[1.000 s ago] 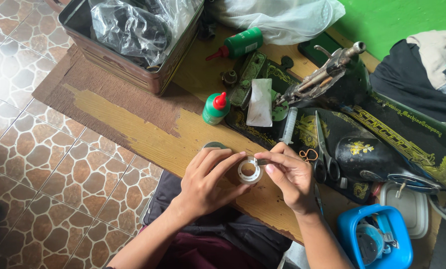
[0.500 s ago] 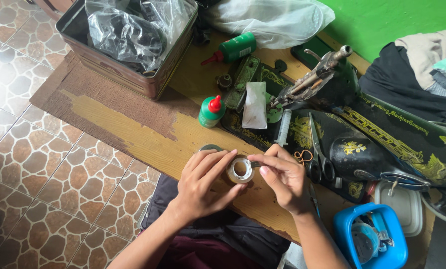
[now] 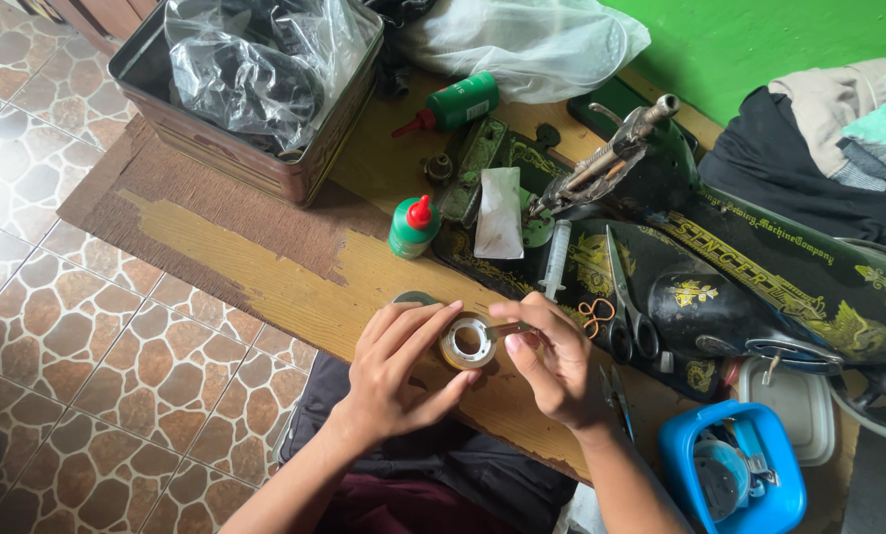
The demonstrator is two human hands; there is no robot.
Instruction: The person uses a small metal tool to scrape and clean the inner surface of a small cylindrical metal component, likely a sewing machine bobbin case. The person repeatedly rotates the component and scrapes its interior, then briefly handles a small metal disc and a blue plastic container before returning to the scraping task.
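Both hands meet low in the middle of the frame around a small tape roll (image 3: 466, 342). The left hand (image 3: 396, 374) has a snug grip on it, fingers curled round the rim, and the right hand (image 3: 559, 358) pinches the loose tape end at the roll's right side, thumb and forefinger closed tight on it. The roll is held just above the front edge of the wooden worktop (image 3: 265, 282). Just up from the hands there's a little green bottle (image 3: 412, 226) with a red cap, a white packet (image 3: 499, 212) and a syringe (image 3: 555, 259), the last two lying on the black sewing machine (image 3: 759, 287), which sits tipped over across the right half. Scissors (image 3: 628, 307) rest on it, right of the hands. Upper left has a metal tin (image 3: 265, 168) stuffed with a plastic bag (image 3: 255, 59), and a second, bigger green bottle (image 3: 458, 105) lies on its side near it. Bottom right corner: a blue tub (image 3: 680, 465).
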